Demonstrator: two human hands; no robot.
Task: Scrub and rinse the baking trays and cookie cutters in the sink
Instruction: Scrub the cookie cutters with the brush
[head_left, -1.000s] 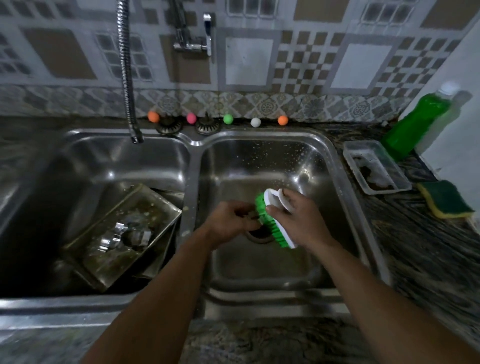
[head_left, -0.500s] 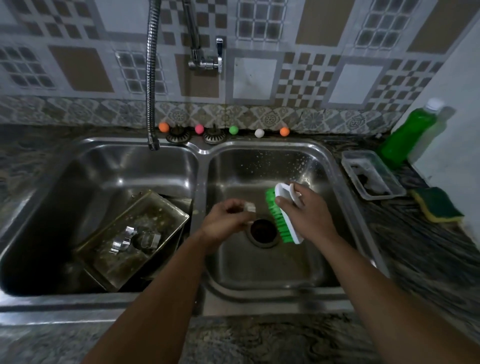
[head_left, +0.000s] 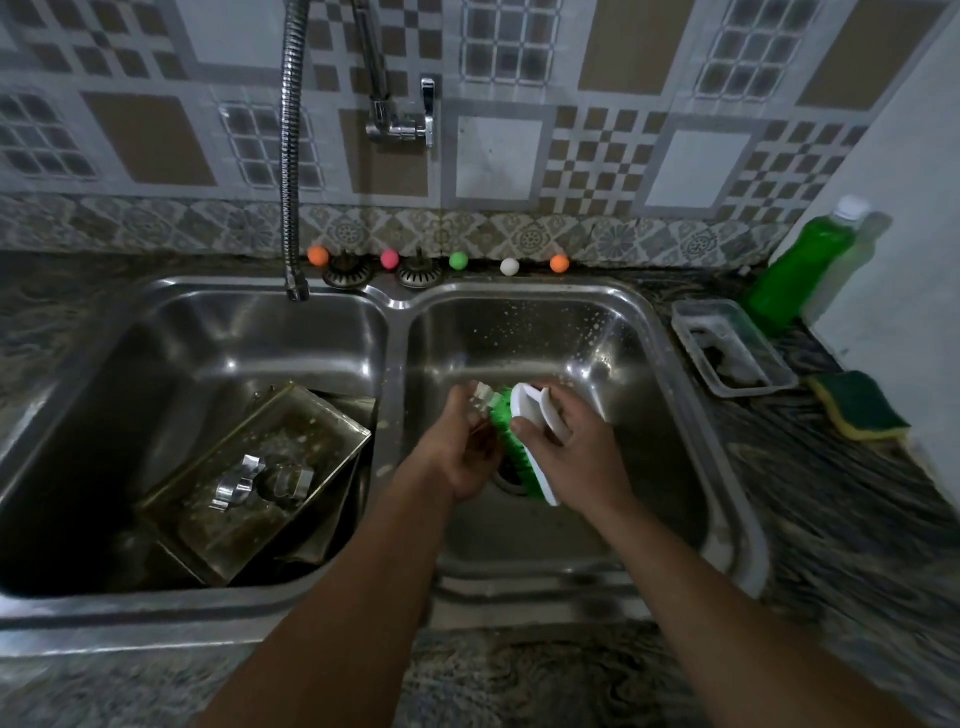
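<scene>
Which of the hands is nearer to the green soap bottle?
Right. The right hand is over the right basin, toward the green soap bottle; the left hand is beside it, farther left.

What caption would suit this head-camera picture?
Over the right sink basin, the left hand holds a cookie cutter against the right hand's green scrub brush.

A small metal cookie cutter (head_left: 482, 396) is being pinched over the right basin. A grimy baking tray (head_left: 260, 483) is leaning tilted in the left basin, carrying two cutters (head_left: 262, 480).

cookie cutter (head_left: 480, 397) mostly hidden in left hand (head_left: 457, 452) | drain (head_left: 511, 475) half-covered
</scene>
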